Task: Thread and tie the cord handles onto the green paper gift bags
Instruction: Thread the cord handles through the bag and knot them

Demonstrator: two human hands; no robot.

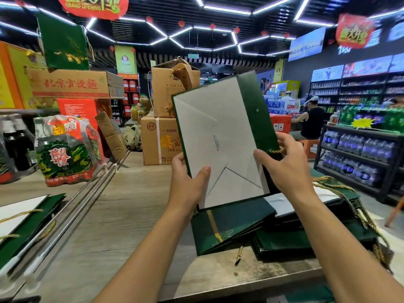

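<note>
as left hand and right hand grip the flat green paper gift bag, gold twisted cord at its edge, threading seems underway, knotting next.

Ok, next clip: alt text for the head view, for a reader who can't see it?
Both hands hold up a flat green paper gift bag, white folded base facing the camera: left hand at its lower edge, right hand by a gold cord. More flat green bags lie on the wooden counter in a shop.
</note>
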